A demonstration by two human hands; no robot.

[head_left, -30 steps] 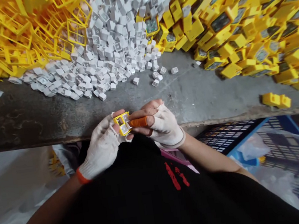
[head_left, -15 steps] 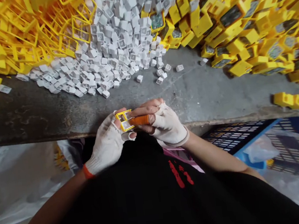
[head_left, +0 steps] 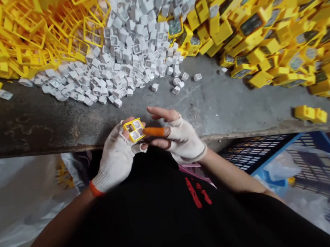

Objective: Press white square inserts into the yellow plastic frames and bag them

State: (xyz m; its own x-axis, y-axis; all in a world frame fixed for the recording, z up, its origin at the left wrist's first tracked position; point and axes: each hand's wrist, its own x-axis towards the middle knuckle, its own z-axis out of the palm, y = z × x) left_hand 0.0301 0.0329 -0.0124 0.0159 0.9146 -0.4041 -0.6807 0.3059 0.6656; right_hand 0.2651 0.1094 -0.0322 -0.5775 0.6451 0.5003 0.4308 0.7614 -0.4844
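Half a second ago the right hand [head_left: 180, 137] lay closed against the yellow frame [head_left: 134, 130], its upper finger pressed down along the frame's far edge. Now that finger has lifted and points toward the left of the frame, clear of the piece. The right grip has loosened from a pinch to a spread. Only the tip of the finger in the orange cover [head_left: 154, 131] meets the frame's right edge. A lower finger curls just beneath, and whether it touches cannot be told. The frame has also turned a little, so its four cells face the camera more squarely. White caps sit in some of them, though how many is hard to tell.

The left hand [head_left: 115, 161], in a white glove with cut-off fingertips, has kept its hold. Its grip is narrow and closed on the frame's left side, with the thumb below and fingers above. The frame sits at the centre of the picture, held in the air just over the near edge of the worktop [head_left: 226, 103].

Behind it a heap of loose white caps [head_left: 130, 43] spills down the upper middle. A tangle of empty yellow frames [head_left: 20, 37] fills the upper left, and yellow boxes [head_left: 276, 23] are stacked at the upper right. A blue crate [head_left: 280, 146] shows at the lower right.
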